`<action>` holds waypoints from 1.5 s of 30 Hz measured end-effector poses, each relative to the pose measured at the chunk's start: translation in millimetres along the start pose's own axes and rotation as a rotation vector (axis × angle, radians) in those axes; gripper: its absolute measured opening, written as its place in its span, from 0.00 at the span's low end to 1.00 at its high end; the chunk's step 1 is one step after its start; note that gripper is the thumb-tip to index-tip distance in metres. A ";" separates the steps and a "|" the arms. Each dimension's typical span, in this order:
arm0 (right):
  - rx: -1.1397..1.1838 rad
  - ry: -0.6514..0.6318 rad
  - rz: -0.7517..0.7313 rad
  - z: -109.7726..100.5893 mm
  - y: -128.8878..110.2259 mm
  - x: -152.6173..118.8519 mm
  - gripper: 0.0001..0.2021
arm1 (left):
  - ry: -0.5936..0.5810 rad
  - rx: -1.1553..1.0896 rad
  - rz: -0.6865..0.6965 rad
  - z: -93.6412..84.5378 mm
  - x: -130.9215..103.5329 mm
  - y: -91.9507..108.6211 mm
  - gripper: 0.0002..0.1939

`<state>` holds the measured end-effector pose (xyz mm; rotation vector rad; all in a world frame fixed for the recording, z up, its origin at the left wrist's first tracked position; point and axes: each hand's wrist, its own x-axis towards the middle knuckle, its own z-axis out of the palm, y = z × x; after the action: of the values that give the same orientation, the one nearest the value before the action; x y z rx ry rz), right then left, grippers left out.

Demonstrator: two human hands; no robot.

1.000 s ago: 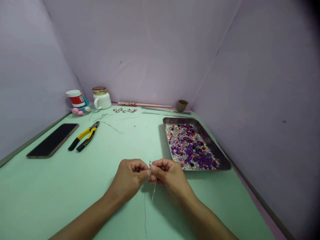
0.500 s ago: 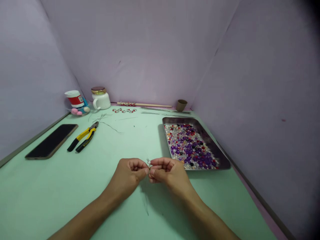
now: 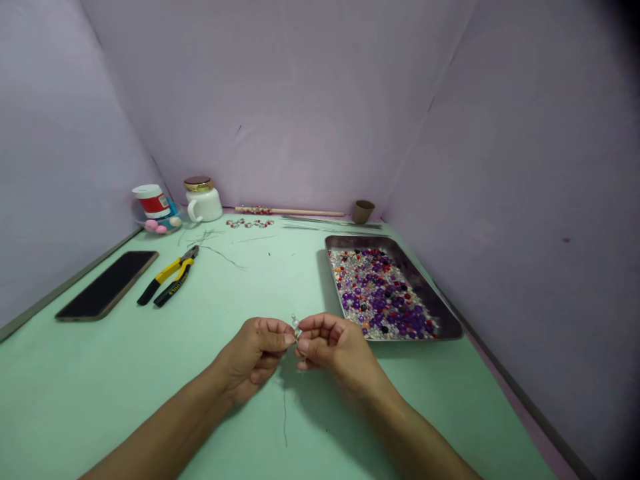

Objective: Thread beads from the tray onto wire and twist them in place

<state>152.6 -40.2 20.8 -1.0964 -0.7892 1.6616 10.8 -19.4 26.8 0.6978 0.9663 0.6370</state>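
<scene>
My left hand [image 3: 260, 350] and my right hand [image 3: 333, 343] meet at the front middle of the table, fingertips almost touching. Both are closed in a pinch on a thin beaded wire [image 3: 295, 323], which carries small pale beads; its top pokes up between the fingers. A loose wire end [image 3: 285, 420] hangs down below the hands. Fingers cover most of the beaded part. To the right of my right hand lies a metal tray [image 3: 445, 313] filled with loose purple, red, black and clear beads [image 3: 383, 287].
On the left lie a dark phone [image 3: 107, 285] and yellow-black pliers [image 3: 169, 275]. Wire scraps [image 3: 205, 237], a white lidded mug [image 3: 204, 203], a red-white tub [image 3: 152, 200], a beaded strand [image 3: 250, 223], a wooden stick [image 3: 305, 212], straight wires [image 3: 335, 225] and a brown cup [image 3: 363, 212] line the back.
My left hand has turned slightly, and its lower fingers now show more. The hanging wire end has shifted left and lower. Both hands keep their pinch.
</scene>
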 end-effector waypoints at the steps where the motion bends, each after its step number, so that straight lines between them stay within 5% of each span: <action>1: -0.016 -0.002 0.005 -0.2 0.5 0.5 0.17 | -0.017 -0.034 -0.030 -1.3 0.8 0.0 0.09; 10: -0.118 -0.027 0.015 1.8 -2.0 1.0 0.14 | -0.068 -0.154 -0.178 -4.1 5.1 -4.3 0.11; 19: -0.159 0.057 0.015 2.2 -0.4 2.0 0.11 | 0.102 0.235 0.124 7.5 -1.9 -3.6 0.09; 27: -0.062 -0.073 -0.015 2.9 -3.3 -1.4 0.21 | -0.095 -0.212 -0.124 -8.6 5.7 -4.7 0.10; 34: -0.043 -0.141 -0.030 3.2 -1.2 -1.3 0.20 | -0.241 -0.306 -0.199 -13.0 10.0 -5.4 0.02; 45: -0.107 -0.059 -0.050 -0.7 -4.1 -0.2 0.17 | -0.166 -0.199 -0.155 -11.0 5.7 -4.8 0.09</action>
<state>154.8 -39.0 24.1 -1.0969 -0.9454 1.6313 4.3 -15.5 15.9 0.4862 0.7826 0.5210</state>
